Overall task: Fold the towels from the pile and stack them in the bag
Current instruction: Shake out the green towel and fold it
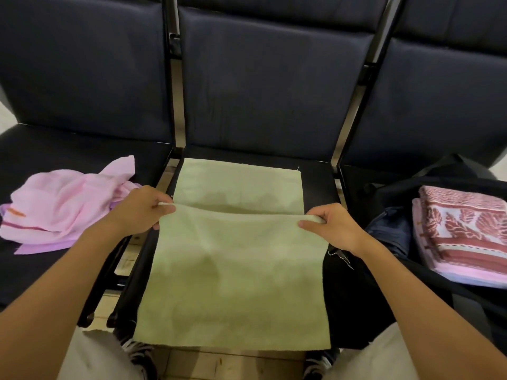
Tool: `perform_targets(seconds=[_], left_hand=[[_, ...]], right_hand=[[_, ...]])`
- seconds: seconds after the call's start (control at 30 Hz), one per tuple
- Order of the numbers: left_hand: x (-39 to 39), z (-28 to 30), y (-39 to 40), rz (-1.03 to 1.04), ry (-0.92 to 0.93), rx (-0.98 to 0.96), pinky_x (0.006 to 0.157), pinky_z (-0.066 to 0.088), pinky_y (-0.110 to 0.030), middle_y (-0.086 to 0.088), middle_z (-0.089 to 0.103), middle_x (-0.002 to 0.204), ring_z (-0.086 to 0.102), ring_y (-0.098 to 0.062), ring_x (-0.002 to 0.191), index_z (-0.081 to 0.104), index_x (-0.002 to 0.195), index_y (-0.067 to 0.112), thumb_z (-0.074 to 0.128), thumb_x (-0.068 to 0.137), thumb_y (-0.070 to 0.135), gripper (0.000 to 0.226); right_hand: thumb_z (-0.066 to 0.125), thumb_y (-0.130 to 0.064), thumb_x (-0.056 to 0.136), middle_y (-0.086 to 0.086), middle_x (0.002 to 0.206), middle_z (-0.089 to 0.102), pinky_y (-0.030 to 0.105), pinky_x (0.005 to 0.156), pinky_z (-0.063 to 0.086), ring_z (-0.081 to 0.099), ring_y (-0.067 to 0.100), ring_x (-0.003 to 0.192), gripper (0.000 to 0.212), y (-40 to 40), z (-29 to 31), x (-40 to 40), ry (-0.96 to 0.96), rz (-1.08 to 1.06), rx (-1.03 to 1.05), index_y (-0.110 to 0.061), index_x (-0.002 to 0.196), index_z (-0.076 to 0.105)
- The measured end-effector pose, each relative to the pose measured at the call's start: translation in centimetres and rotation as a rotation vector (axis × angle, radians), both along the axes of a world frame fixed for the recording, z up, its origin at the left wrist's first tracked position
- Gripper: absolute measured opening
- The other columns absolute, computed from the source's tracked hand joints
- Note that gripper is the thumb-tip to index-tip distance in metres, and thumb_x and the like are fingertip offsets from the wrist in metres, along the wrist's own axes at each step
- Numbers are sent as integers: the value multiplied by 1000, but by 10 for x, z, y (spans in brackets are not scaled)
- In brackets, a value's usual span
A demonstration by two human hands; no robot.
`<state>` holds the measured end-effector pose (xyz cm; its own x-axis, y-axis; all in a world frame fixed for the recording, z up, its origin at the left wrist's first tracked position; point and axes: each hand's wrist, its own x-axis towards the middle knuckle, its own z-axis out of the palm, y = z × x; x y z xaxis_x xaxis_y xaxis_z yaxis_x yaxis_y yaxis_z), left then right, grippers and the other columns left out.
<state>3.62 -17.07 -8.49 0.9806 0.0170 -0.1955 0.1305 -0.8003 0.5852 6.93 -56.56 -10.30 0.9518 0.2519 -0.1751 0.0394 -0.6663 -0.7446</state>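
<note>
From the head camera, a row of dark padded seats forms the bench (255, 105), with three seat pads side by side. A pale green towel (236, 270) lies on the middle seat, its far part flat against the pad and reaching almost to the back edge, its near part hanging over the front edge toward the person's knees. A fold line runs across the towel between the two hands, lifted slightly off the far layer.

The left hand (140, 209) pinches the left end of that fold, thumb on top and fingers curled underneath, so its grip is closed on the cloth. The right hand (332, 226) pinches the right end in the same way, fingers curled round the towel's edge near the seat's right edge.

On the left seat, a loose pile of pink towels (63, 207) sits crumpled, just beside the left hand, with a lilac piece under it. On the right seat stands an open dark bag (389, 193); inside it lies a stack of folded towels (463, 231), the top one patterned in red and white leaves, with pink layers beneath.
</note>
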Motion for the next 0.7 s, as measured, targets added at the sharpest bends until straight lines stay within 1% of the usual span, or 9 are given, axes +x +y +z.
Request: perform_targets(seconds=[0.1,0.2,0.23,0.3,0.37,0.43,0.53,0.63,0.7], left_hand=[[1,0,-5,31,-41,32,49,39,-22,7,52,40,55,-5,38,68,80,15,58,95,13,19],[4,-2,-11,55,-102,51,46,33,-23,7,46,43,47,-10,41,58,62,19,59,95,11,34],[6,-5,-12,75,-105,51,43,34,-23,5,46,43,47,-11,40,61,65,14,58,95,11,31],[9,-12,-14,135,-86,16,35,37,-18,0,52,43,51,-12,32,65,82,5,55,97,11,19],[12,-20,-16,171,-95,-25,33,39,-17,-3,59,51,57,-11,34,64,96,6,52,99,10,13],[16,-26,-18,198,-165,-75,36,43,-20,-3,62,57,60,-11,37,64,102,6,51,99,10,15],[21,-31,-21,259,-284,-179,41,46,-15,-8,66,60,62,-11,42,63,109,7,49,101,15,19],[25,-37,-20,239,-395,-306,67,58,-28,-10,71,74,70,-15,59,64,105,5,49,101,17,20],[30,-39,-21,170,-448,-244,78,54,-30,-10,72,86,70,-20,75,66,101,4,51,99,17,19]], right_hand=[[71,-20,91,11,79,72,45,71,56,69,31,77,12,4,0,3,-10,1,-32,-15,82,77],[65,-17,94,2,80,73,35,71,55,68,21,78,15,8,-3,7,-87,13,-123,-19,85,77],[63,-17,96,0,81,72,33,72,56,67,19,79,17,10,-4,9,-118,20,-176,-19,87,77],[58,-19,98,1,83,71,41,72,58,66,20,78,19,13,-7,11,-170,19,-282,-21,91,75],[52,-20,101,3,87,70,45,71,57,65,25,81,20,18,-8,11,-227,1,-393,-22,99,72],[48,-15,101,6,92,68,43,71,57,64,30,84,22,24,-7,12,-298,-23,-469,-20,106,68],[50,-6,96,4,93,68,42,72,57,65,27,83,22,33,-5,19,-387,-81,-477,-16,107,67],[56,-8,94,2,93,65,37,72,57,64,23,81,16,38,-8,26,-418,-101,-491,-16,105,64],[57,-9,93,1,92,63,35,71,55,63,22,80,15,39,-11,32,-423,-126,-465,-17,104,64]])
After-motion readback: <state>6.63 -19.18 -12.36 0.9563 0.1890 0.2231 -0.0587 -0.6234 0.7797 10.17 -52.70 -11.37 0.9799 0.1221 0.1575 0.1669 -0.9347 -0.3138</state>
